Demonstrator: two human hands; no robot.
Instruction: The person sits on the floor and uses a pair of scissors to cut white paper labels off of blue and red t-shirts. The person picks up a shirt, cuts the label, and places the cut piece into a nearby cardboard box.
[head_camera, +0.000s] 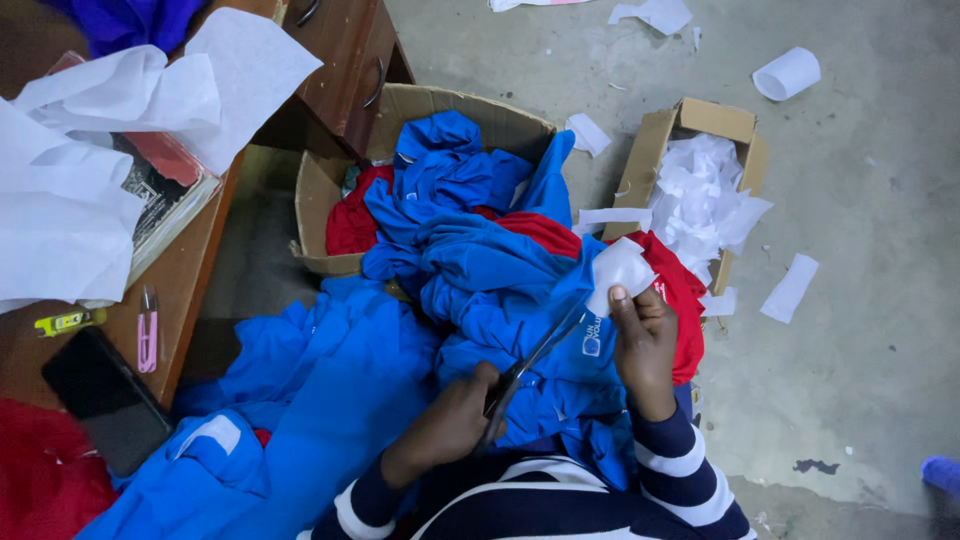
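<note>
While the blue shirt (500, 290) lies soft and limp just below the fabric box (420, 130), I pinch its thin white backing (620, 272) by the edge with my right hand (645, 345); my left hand (450, 420) is clamped on scissors (535, 355), blades slightly parted against the cloth.

The scissors' (528, 362) handles are buried in the left hand (455, 418), and the blades' tips slip behind blue cloth (480, 265). The cloth hides most of the big box (425, 105). The red cloth (40, 480), the tabletop (180, 290) and both striped sleeves (690, 470) run off the picture's edge.
</note>
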